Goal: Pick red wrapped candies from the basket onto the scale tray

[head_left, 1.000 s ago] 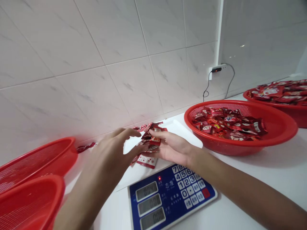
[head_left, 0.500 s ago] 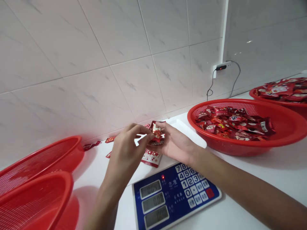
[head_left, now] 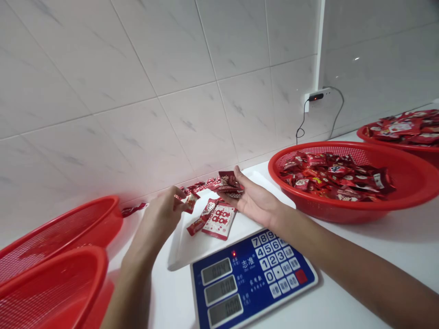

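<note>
My left hand point(head_left: 159, 219) pinches a small red-and-white sweet packet point(head_left: 190, 201) between its fingertips, above the back left of the white scale platform point(head_left: 185, 249). My right hand point(head_left: 255, 202) lies open, palm up, its fingers at a small heap of dark red packets point(head_left: 229, 183). A flat white-printed red packet point(head_left: 219, 221) lies on the platform between my hands, with a narrower red packet point(head_left: 202, 218) against it. More scraps of red packets point(head_left: 206, 184) lie along the wall.
A blue-faced digital scale display point(head_left: 252, 278) sits at the front. A red mesh basket point(head_left: 329, 147) of packets stands right, another point(head_left: 373, 142) behind it. Two stacked red baskets point(head_left: 68, 214) stand left. A plug and cable point(head_left: 317, 97) hang on the tiled wall.
My hands have parted: the left has moved left with a small packet, and the right has opened and drawn back. More packets now lie spread on the platform.
</note>
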### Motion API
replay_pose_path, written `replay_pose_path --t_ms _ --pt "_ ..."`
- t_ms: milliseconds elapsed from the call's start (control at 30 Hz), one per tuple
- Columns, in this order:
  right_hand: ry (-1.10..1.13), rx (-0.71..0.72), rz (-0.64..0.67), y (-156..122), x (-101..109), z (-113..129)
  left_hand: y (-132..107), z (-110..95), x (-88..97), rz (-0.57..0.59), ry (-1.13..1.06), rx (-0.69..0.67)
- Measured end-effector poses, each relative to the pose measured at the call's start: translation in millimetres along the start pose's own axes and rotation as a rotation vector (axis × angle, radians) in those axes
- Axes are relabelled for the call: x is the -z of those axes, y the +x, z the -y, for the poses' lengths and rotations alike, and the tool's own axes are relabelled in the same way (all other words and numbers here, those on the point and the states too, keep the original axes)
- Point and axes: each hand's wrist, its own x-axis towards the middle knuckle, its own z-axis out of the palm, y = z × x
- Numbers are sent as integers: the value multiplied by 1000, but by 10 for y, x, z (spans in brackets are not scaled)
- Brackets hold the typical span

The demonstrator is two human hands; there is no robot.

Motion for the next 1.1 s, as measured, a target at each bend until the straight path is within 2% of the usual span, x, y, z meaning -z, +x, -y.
replay_pose_path --t_ms 133,233,333,467,600,767,867,967,1100 --pt "-27 -20 -13 -2 -13 7 48 69 -116 84 90 -21" --pt "-19 -26 -7 5 4 -15 38 72 -76 69 124 -39" --pt "4 -52 24 7 26 -42 -16 -18 22 -4 92 -66" --pt "9 -102 76 -16 9 -52 -157 -269 88 -131 -146 -247" --pt "-34 -98 48 -57 -57 -29 -271 -473 35 -175 -236 -382" --pt "-12 -68 16 -74 -90 -28 -315 -582 -37 -304 -195 -463" --pt "6 -63 -17 -58 -64 -27 -318 -572 -12 -305 -292 -440" --pt "15 -28 -64 -42 -34 14 -296 -499 39 -269 -439 -340" --pt "44 34 -85 -33 -24 103 -225 -375 65 -289 -409 -227"
